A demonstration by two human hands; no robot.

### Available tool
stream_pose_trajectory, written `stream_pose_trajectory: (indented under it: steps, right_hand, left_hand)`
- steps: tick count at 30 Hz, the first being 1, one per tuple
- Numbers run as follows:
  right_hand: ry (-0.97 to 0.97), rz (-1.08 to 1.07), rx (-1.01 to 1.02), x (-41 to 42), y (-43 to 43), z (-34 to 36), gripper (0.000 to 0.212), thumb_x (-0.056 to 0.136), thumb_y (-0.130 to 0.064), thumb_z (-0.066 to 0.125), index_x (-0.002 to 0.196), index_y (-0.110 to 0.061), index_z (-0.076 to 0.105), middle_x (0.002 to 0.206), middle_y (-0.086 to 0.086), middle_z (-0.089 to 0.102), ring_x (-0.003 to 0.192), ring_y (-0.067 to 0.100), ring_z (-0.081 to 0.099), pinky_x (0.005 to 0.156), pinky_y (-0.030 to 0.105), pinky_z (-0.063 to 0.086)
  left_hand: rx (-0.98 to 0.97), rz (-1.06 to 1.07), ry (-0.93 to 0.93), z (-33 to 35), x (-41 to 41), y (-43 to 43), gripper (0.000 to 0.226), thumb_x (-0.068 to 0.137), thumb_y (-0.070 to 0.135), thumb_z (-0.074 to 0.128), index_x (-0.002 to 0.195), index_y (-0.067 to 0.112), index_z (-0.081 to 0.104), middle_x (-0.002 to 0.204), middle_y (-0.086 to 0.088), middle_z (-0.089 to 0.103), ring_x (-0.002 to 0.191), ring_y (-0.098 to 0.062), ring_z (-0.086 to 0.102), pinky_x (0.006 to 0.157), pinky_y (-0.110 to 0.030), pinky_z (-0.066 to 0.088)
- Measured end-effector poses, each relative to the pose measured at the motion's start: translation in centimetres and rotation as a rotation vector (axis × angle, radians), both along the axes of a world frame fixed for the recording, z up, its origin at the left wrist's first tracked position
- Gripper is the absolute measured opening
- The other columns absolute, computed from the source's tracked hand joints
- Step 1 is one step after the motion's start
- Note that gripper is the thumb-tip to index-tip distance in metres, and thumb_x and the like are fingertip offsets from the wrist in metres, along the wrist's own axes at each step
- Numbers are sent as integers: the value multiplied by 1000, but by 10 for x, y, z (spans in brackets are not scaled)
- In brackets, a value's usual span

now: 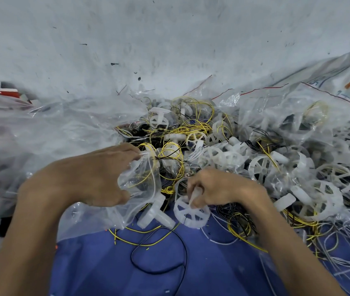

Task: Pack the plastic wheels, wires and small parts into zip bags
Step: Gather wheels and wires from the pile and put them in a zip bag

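Note:
My left hand (88,178) grips the mouth of a clear zip bag (139,182) that holds yellow and black wires and a white wheel near its bottom. My right hand (218,189) pinches the hub of a white spoked plastic wheel (191,212) just right of the bag. Another white wheel (154,212) lies under the bag's lower edge. A heap of white wheels (261,167) and tangled yellow and black wires (191,127) spreads ahead and to the right.
Filled zip bags with red seal lines (297,116) pile up at the right. Loose clear plastic (52,129) covers the left. Blue cloth (127,263) lies below with a black wire loop (159,255). A red and white item (9,92) sits far left.

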State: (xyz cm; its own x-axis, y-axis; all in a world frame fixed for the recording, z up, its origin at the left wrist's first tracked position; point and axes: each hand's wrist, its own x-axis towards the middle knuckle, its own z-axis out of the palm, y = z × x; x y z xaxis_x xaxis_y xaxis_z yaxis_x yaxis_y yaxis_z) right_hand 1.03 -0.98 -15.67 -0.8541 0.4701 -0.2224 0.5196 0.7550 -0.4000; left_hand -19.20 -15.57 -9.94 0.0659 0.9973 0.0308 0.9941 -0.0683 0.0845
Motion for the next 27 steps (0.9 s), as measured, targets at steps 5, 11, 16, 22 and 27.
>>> stream_pose_trajectory:
  steps: [5,11,16,22,27]
  right_hand:
    - [752,-7,-291,15,-8,35,22,73,-4,74,87,-20,70,79,-7,66,66,4,57,60,17,47]
    - [790,146,-271,-11,-52,43,4,82,-18,66,86,-16,66,91,5,66,81,16,63,73,30,51]
    - [690,174,-78,-23,-57,34,6,90,-15,60,86,-10,57,86,1,60,83,17,57,77,34,45]
    - [609,220,135,-33,-69,26,15,89,-9,59,94,4,55,97,9,56,91,19,49,84,30,40]
    - [420,334,462,-53,-86,7,26,91,-11,40,108,4,54,109,19,54,107,30,45,97,38,33]
  left_hand:
    - [31,-13,2,4,7,-3,76,72,32,64,140,25,30,135,23,28,117,11,28,88,7,11]
    - [-12,-77,-75,16,24,-12,64,65,32,53,127,39,39,119,36,29,118,6,41,100,-30,40]
    - [6,-85,-59,11,16,-14,61,69,12,59,124,34,42,121,27,37,115,6,42,95,-23,41]
    - [99,-166,-56,10,21,-10,67,72,6,55,130,31,34,122,26,33,110,15,22,94,2,17]
    - [56,-176,-79,15,25,-12,72,71,5,53,137,26,33,122,32,29,106,22,19,92,5,11]
